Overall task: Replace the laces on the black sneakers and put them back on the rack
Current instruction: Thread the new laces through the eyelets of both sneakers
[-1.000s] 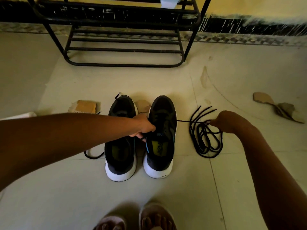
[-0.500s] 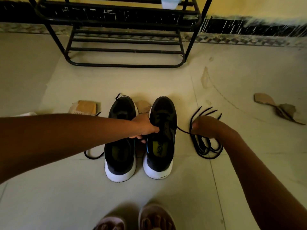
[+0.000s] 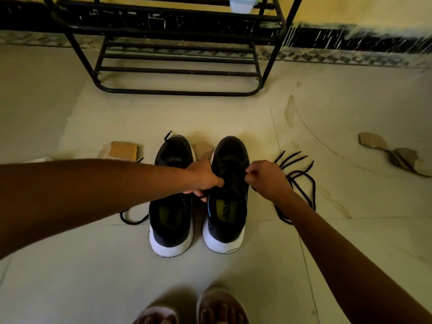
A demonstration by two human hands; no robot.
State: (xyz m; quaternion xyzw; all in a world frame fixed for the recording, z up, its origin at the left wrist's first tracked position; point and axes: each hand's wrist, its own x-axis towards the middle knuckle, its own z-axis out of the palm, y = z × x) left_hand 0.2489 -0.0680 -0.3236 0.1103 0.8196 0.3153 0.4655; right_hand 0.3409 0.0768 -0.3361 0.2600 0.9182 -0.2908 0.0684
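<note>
Two black sneakers with white soles stand side by side on the floor, the left sneaker [image 3: 171, 213] and the right sneaker [image 3: 228, 206], heels toward me. My left hand [image 3: 203, 177] grips the inner edge of the right sneaker at its lacing. My right hand [image 3: 266, 178] pinches a black lace at the sneaker's outer eyelets. A bundle of loose black laces [image 3: 297, 183] lies on the floor to the right, partly behind my right wrist. Another black lace [image 3: 133, 217] curls out left of the left sneaker. The black metal shoe rack [image 3: 177, 66] stands beyond the sneakers against the wall.
A brown cardboard piece [image 3: 121, 150] lies left of the sneakers and torn cardboard scraps [image 3: 395, 155] lie at the far right. A pale container [image 3: 242, 3] sits on the rack's upper shelf. My sandalled feet [image 3: 203, 309] are at the bottom edge.
My right hand has moved left from the lace bundle to the right sneaker's eyelets, bringing the lace with it. My left hand has stayed on the sneaker.
</note>
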